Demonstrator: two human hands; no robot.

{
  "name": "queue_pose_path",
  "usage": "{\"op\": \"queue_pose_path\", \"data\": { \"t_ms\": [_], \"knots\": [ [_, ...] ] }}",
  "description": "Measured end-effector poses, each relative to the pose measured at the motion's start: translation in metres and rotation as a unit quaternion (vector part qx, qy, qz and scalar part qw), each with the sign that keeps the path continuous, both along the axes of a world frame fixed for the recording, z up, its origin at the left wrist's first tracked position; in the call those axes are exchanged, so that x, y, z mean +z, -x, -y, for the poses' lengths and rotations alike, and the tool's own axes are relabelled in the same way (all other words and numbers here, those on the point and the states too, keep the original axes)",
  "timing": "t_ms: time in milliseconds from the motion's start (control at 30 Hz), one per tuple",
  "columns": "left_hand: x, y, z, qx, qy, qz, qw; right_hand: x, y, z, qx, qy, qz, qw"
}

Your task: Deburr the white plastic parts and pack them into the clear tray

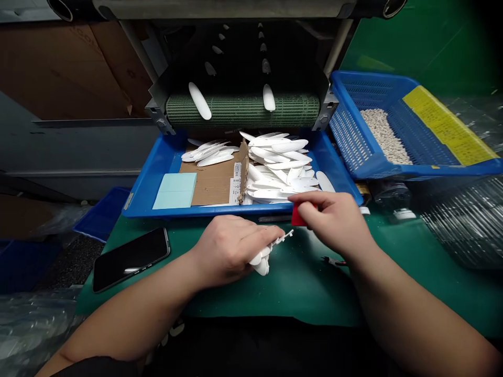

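Observation:
My left hand [231, 246] is closed around a white plastic part [271, 251] with small prongs that stick out to the right, low over the green mat [298, 283]. My right hand [334, 220] pinches a small red tool [298, 215] just above the part's pronged end. Both hands sit in front of a blue tray [157, 173] that holds many white oval plastic pieces [275, 167], a cardboard divider [212, 180] and a pale blue pad [175, 190].
A green conveyor belt [243, 110] behind the tray carries more white pieces. A blue basket [377, 162] with small white bits stands at the right. A black phone [129, 257] lies on the mat at the left. Clear plastic bags lie at the far right.

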State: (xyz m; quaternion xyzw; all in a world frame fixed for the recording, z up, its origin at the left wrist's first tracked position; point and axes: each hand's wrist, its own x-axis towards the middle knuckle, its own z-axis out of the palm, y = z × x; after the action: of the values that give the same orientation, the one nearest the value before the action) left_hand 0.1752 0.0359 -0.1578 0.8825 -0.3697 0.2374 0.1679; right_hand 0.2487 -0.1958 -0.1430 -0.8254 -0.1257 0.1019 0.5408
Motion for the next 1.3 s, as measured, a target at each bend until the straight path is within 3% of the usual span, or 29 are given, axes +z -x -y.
{"op": "queue_pose_path", "data": {
  "t_ms": [67, 133, 233, 300, 367, 400, 467, 533, 600, 667, 767, 833, 933, 1000, 1067, 1133, 1200, 1233, 1300],
  "knots": [
    [0.0009, 0.0002, 0.0002, -0.002, 0.000, 0.004, 1.000, 0.0000, -0.0006, 0.0012, 0.002, -0.060, -0.011, 0.998],
    [0.0013, 0.0006, 0.0001, -0.005, -0.006, 0.012, 1.000, 0.0004, -0.0010, 0.0019, 0.068, -0.099, -0.091, 0.989],
    [0.0015, 0.0011, -0.0004, -0.004, -0.010, 0.010, 1.000, 0.0013, -0.0019, 0.0009, 0.023, -0.004, -0.040, 0.999],
    [0.0018, 0.0012, -0.0003, -0.005, -0.012, 0.003, 1.000, 0.0026, -0.0020, 0.0000, -0.013, -0.027, -0.008, 1.000],
    [0.0024, 0.0010, 0.0004, -0.005, -0.017, 0.004, 1.000, 0.0041, -0.0015, -0.0004, 0.047, -0.086, -0.075, 0.992],
    [0.0029, 0.0010, 0.0009, -0.006, -0.021, 0.006, 1.000, 0.0046, -0.0013, -0.0005, 0.076, -0.081, -0.102, 0.989],
    [0.0038, 0.0010, 0.0021, -0.007, -0.023, 0.009, 1.000, 0.0047, -0.0010, -0.0002, 0.064, -0.001, -0.070, 0.996],
    [0.0043, 0.0013, 0.0029, -0.007, -0.019, 0.006, 1.000, 0.0039, -0.0004, 0.0006, 0.003, 0.038, 0.010, 0.999],
    [0.0040, 0.0019, 0.0031, -0.008, -0.019, 0.000, 1.000, 0.0027, 0.0007, 0.0019, -0.009, -0.029, 0.028, 0.999],
    [0.0029, 0.0024, 0.0027, -0.009, -0.031, -0.008, 0.999, 0.0015, 0.0017, 0.0031, 0.050, -0.064, -0.023, 0.996],
    [0.0014, 0.0028, 0.0017, -0.009, -0.034, -0.007, 0.999, 0.0015, 0.0012, 0.0047, 0.032, 0.050, 0.016, 0.998],
    [0.0010, 0.0028, 0.0013, -0.008, -0.031, -0.009, 0.999, 0.0035, 0.0006, 0.0056, -0.022, 0.047, 0.074, 0.996],
    [0.0008, 0.0023, 0.0009, -0.013, -0.040, -0.019, 0.999, 0.0064, 0.0003, 0.0057, 0.052, -0.037, 0.002, 0.998],
    [0.0004, 0.0018, 0.0007, -0.012, -0.045, -0.021, 0.999, 0.0062, 0.0000, 0.0050, 0.069, 0.025, 0.002, 0.997],
    [0.0001, 0.0014, 0.0008, -0.010, -0.043, -0.024, 0.999, 0.0053, -0.0004, 0.0046, 0.015, 0.085, 0.064, 0.994],
    [0.0001, 0.0013, 0.0014, -0.010, -0.040, -0.026, 0.999, 0.0053, -0.0002, 0.0047, -0.013, 0.022, 0.056, 0.998],
    [0.0002, 0.0016, 0.0022, -0.015, -0.043, -0.027, 0.999, 0.0059, 0.0004, 0.0046, 0.050, -0.054, -0.037, 0.997],
    [0.0003, 0.0020, 0.0026, -0.017, -0.043, -0.025, 0.999, 0.0060, 0.0006, 0.0042, 0.078, -0.046, -0.059, 0.994],
    [0.0002, 0.0028, 0.0031, -0.018, -0.038, -0.020, 0.999, 0.0057, 0.0007, 0.0036, 0.071, 0.049, -0.013, 0.996]
  ]
}}
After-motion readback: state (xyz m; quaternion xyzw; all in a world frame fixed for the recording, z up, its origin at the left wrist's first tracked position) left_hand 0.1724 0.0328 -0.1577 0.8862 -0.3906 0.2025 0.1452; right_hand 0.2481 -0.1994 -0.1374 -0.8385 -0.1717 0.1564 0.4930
